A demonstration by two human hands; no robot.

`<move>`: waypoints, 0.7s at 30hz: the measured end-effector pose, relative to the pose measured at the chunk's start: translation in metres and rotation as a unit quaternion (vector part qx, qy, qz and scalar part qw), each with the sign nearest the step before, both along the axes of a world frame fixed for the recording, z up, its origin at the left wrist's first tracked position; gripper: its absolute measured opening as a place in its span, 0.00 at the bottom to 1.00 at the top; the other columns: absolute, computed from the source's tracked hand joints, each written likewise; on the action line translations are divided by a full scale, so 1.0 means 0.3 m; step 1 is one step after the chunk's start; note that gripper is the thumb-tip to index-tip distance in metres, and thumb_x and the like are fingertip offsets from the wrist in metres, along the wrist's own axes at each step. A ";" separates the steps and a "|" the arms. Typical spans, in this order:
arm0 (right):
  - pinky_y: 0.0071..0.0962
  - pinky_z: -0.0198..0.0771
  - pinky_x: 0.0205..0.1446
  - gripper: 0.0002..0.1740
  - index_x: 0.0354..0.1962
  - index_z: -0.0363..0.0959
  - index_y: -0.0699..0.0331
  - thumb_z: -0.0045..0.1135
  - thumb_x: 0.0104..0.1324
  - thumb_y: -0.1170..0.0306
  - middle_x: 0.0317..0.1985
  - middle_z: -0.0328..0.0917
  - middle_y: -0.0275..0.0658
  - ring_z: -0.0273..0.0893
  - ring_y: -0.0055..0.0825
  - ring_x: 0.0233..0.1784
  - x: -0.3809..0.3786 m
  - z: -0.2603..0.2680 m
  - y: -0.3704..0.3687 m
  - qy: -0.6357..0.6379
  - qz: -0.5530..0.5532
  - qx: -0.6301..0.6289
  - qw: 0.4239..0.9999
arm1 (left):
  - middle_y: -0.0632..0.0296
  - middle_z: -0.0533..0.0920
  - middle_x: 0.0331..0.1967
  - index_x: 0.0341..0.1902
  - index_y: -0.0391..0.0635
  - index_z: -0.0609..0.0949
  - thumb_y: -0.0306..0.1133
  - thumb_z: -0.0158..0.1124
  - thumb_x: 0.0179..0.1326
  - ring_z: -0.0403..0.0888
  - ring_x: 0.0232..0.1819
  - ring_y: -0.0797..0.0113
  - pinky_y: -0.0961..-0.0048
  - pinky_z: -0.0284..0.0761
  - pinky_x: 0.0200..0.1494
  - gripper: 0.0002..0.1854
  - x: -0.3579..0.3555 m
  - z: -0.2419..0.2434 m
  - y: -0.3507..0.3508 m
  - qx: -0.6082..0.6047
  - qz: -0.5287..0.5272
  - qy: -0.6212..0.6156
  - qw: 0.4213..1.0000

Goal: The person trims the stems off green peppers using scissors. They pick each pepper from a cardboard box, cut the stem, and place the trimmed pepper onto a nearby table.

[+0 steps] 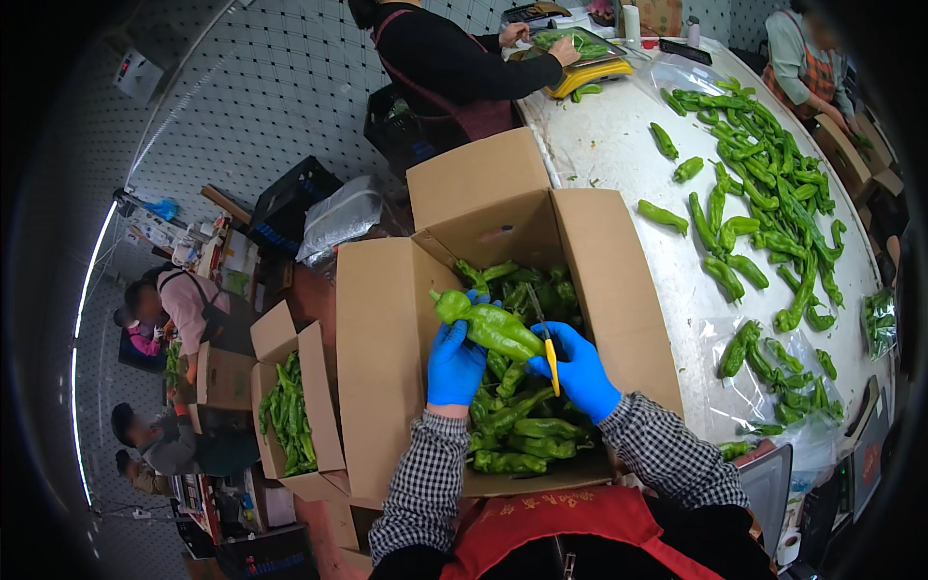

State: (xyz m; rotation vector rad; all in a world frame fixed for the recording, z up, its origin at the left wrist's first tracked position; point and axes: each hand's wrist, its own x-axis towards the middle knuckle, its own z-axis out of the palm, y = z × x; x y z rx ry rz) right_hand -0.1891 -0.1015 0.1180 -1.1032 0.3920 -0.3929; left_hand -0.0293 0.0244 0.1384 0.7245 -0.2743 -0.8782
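Note:
My left hand (455, 368), in a blue glove, holds a large green pepper (496, 328) above an open cardboard box (377, 377). My right hand (578, 371), gloved the same way, grips small scissors (552, 362) with a yellow handle. Their dark blades point up and away from me, beside the pepper's right end. The right fingertips are close to that end; whether they touch it I cannot tell. Beneath both hands, many green peppers (547, 438) fill the lower part of the box, partly hidden by my hands and the held pepper.
A white table (602, 159) at the right bears a spread of green peppers (790, 196) and plastic bags (725, 406). A co-worker (464, 58) handles a packed tray at a yellow scale (591, 76). Another pepper box (330, 435) stands at left. More people work farther off.

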 end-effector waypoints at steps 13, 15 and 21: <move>0.35 0.72 0.66 0.23 0.63 0.60 0.71 0.47 0.77 0.67 0.61 0.66 0.53 0.72 0.39 0.61 -0.144 -0.028 -0.523 -0.279 -0.273 0.287 0.875 | 0.57 0.83 0.45 0.57 0.41 0.79 0.38 0.55 0.71 0.82 0.46 0.65 0.70 0.75 0.53 0.18 0.221 -0.163 -0.001 0.286 0.068 -0.165 0.941; 0.34 0.74 0.61 0.23 0.63 0.61 0.70 0.48 0.76 0.66 0.57 0.69 0.53 0.73 0.39 0.57 -0.116 -0.049 -0.469 -0.254 -0.275 0.314 0.873 | 0.57 0.83 0.46 0.56 0.40 0.79 0.37 0.54 0.71 0.82 0.46 0.65 0.70 0.76 0.52 0.17 0.258 -0.262 -0.066 0.335 0.044 -0.198 0.920; 0.30 0.79 0.42 0.18 0.59 0.64 0.67 0.46 0.75 0.69 0.40 0.80 0.46 0.81 0.31 0.36 0.023 0.026 -0.173 -0.034 -0.166 0.018 0.985 | 0.55 0.85 0.41 0.48 0.40 0.83 0.32 0.55 0.67 0.82 0.41 0.61 0.66 0.78 0.47 0.12 0.367 -0.618 -0.235 0.394 -0.006 -0.355 0.848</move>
